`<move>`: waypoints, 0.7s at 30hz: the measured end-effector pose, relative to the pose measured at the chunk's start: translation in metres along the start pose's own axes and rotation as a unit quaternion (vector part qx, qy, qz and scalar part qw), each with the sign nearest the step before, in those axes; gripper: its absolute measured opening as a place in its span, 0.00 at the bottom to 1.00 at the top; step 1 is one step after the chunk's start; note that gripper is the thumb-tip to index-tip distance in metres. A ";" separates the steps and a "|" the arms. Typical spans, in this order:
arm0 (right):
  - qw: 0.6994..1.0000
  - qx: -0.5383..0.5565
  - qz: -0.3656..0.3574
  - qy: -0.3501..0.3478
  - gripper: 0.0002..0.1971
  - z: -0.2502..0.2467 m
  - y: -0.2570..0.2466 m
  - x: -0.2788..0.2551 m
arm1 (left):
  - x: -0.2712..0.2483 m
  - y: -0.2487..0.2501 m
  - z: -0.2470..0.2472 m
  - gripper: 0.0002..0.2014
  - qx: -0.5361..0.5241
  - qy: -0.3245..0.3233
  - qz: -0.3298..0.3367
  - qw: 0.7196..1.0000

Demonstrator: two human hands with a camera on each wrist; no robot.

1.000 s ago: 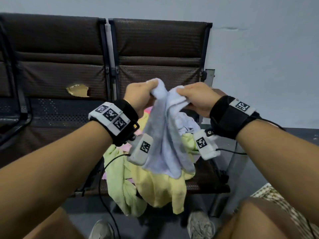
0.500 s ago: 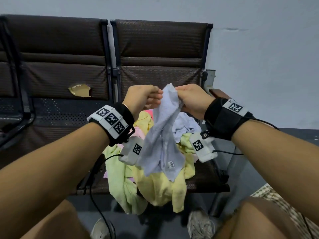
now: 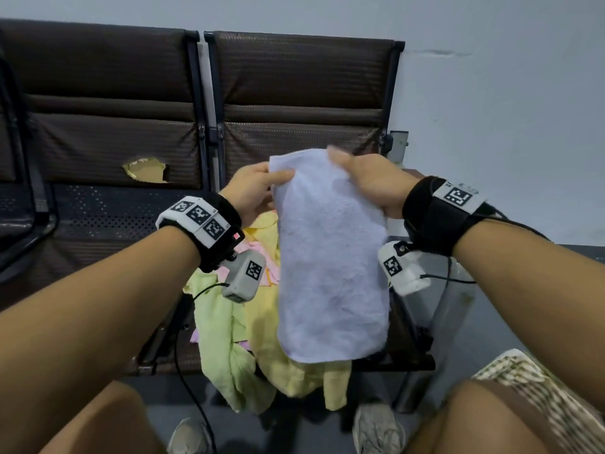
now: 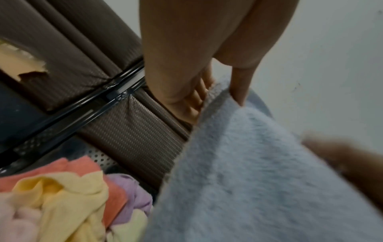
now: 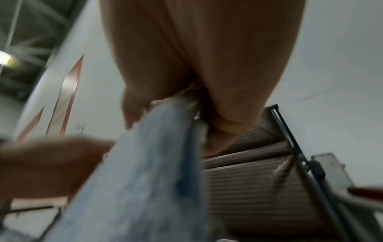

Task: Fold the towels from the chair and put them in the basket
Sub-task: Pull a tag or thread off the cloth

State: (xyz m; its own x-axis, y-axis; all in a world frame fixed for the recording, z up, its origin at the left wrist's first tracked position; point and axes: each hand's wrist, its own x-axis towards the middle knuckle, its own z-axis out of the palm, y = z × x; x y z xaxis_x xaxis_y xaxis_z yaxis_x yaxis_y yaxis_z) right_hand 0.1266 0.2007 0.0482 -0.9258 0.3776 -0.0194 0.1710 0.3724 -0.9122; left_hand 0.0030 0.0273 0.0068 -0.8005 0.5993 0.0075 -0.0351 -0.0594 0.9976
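1. A torn patch (image 3: 146, 170) is noted in the backrest of the left brown seat
2. The left hand (image 3: 252, 191) is observed pinching the upper left corner of the pale blue towel (image 3: 330, 257)
3. The towel is held spread and hanging above the chair (image 3: 294, 93)
4. Crumpled yellow, green and pink towels (image 3: 262, 339) are seen heaped on the seat beneath it
5. The right hand (image 3: 370, 181) is closed on the upper right corner
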 end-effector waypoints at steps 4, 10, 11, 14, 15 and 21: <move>0.977 -0.196 -0.055 0.069 0.11 -0.023 0.010 0.025 | 0.021 0.018 0.003 0.06 0.048 0.097 0.076 0.991; 0.960 -0.116 -0.153 0.206 0.15 -0.033 -0.011 0.056 | 0.051 0.059 0.008 0.08 0.029 0.138 0.169 0.975; 0.960 -0.096 -0.165 0.204 0.16 -0.033 -0.014 0.059 | 0.054 0.063 0.006 0.07 0.020 0.134 0.174 0.975; 0.967 -0.084 -0.169 0.170 0.17 -0.029 -0.007 0.061 | 0.056 0.057 -0.004 0.10 0.024 0.114 0.152 0.982; 0.971 -0.097 -0.160 0.150 0.17 -0.025 0.002 0.060 | 0.053 0.047 -0.007 0.12 0.038 0.103 0.132 0.985; 0.990 -0.136 0.006 -0.044 0.16 0.013 0.089 0.035 | 0.004 -0.054 -0.027 0.10 0.167 -0.021 -0.076 0.983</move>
State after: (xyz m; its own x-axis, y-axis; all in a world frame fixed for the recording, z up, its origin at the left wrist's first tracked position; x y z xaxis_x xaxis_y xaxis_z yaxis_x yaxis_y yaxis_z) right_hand 0.1047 0.2359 -0.0388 -0.9468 0.3125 -0.0767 0.2558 0.5867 -0.7683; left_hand -0.0148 0.0113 -0.0494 -0.7752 0.6142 -0.1476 0.0523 0.2952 0.9540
